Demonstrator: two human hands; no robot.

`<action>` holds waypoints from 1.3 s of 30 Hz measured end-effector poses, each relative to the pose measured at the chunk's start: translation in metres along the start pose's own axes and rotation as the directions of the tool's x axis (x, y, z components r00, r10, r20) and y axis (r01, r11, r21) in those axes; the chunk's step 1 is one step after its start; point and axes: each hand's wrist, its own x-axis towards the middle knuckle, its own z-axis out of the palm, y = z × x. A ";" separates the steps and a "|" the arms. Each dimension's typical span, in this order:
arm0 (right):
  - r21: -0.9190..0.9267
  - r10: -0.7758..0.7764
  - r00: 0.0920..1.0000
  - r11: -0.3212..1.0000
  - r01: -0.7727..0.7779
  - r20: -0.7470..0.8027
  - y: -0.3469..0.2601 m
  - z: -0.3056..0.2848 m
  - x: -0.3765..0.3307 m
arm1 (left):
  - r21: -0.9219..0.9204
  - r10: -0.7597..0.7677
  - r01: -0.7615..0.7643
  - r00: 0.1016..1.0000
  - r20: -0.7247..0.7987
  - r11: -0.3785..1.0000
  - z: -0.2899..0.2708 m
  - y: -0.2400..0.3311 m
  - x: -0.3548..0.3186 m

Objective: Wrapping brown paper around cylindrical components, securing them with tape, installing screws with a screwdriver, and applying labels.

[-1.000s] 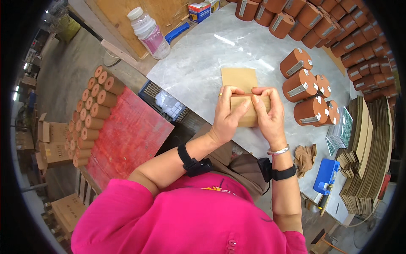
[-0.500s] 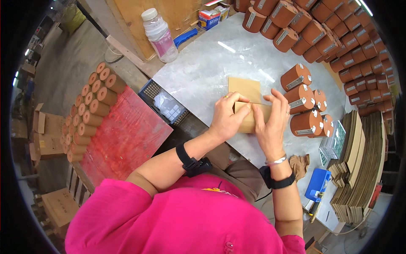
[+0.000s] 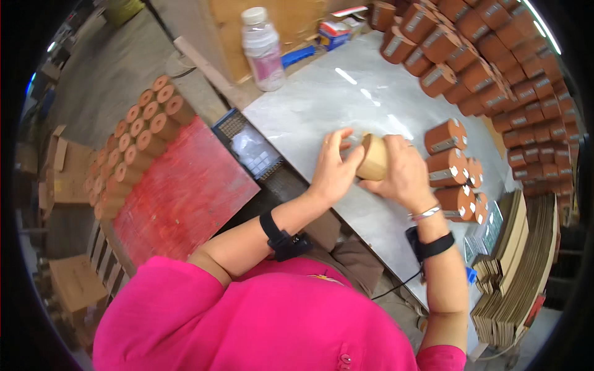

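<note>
A small tan cardboard box (image 3: 374,157) with angled sides is held above the grey metal tabletop (image 3: 322,102). My right hand (image 3: 405,173) wraps round its right side, the thumb under the near edge. On the other side, my left hand (image 3: 334,167) has its fingers apart and curved. Its thumb tip comes close to the box; whether it touches I cannot tell. To the right of my right hand stands a small group of reddish-brown cylinders (image 3: 447,168) with metal strips and white stickers.
Many more brown cylinders (image 3: 476,74) are stacked at the far right. Flattened cardboard sheets (image 3: 526,272) stand at the near right. A plastic bottle (image 3: 264,52) is at the back. Left lie a red board (image 3: 185,191) with tan rolls (image 3: 136,133) and a dark crate (image 3: 250,148).
The raised cardboard flap no longer shows, and the box has been turned and lifted. My left hand has come off it, while my right hand has closed round its side. The view has shifted.
</note>
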 end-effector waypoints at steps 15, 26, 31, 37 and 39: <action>0.685 0.018 0.840 0.569 -0.455 0.543 0.087 0.017 0.049 | -0.425 -0.451 0.493 0.869 0.204 0.759 0.028 0.020 -0.013; 0.667 0.212 0.932 0.653 -0.360 0.295 0.015 -0.001 -0.004 | -0.345 -0.486 0.580 0.812 0.324 0.738 0.007 0.052 -0.045; 0.691 0.246 0.965 0.683 -0.237 0.088 0.006 0.003 -0.051 | -0.177 -0.412 0.532 0.791 0.453 0.828 0.034 0.052 -0.052; 0.691 0.368 0.908 0.710 -0.136 -0.200 0.002 0.019 -0.108 | -0.101 -0.032 0.088 0.890 0.456 0.991 0.043 0.033 -0.060; 0.676 0.393 0.876 0.729 -0.110 -0.281 0.001 0.027 -0.121 | -0.221 0.384 -0.319 0.837 0.389 0.921 0.050 0.028 -0.061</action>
